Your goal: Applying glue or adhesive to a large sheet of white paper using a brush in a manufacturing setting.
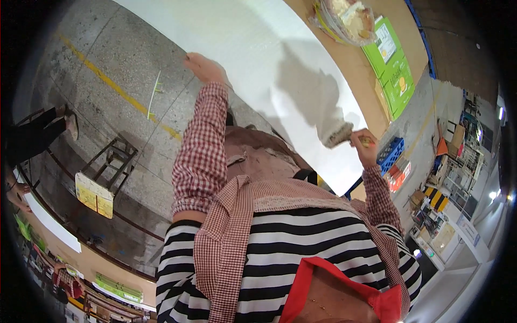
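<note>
A long white sheet [247,48] stretches across the table in front of me. My left hand [205,68] lies at its left edge, fingers stretched out and holding nothing. At the sheet's right side, my right hand [366,146] grips a brush by its handle. The brush's wide, greyish bristles [339,135] point left, over the white sheet; whether they touch it I cannot tell. A shadow falls on the sheet beside the brush.
Beyond the sheet, on brown board [344,62], sit green printed cardboard pieces [396,81] and a plastic-lined container [350,20] of pale, creamy stuff. A blue crate [391,154] stands at right. A stool [110,167] and another person's legs [43,129] are at left.
</note>
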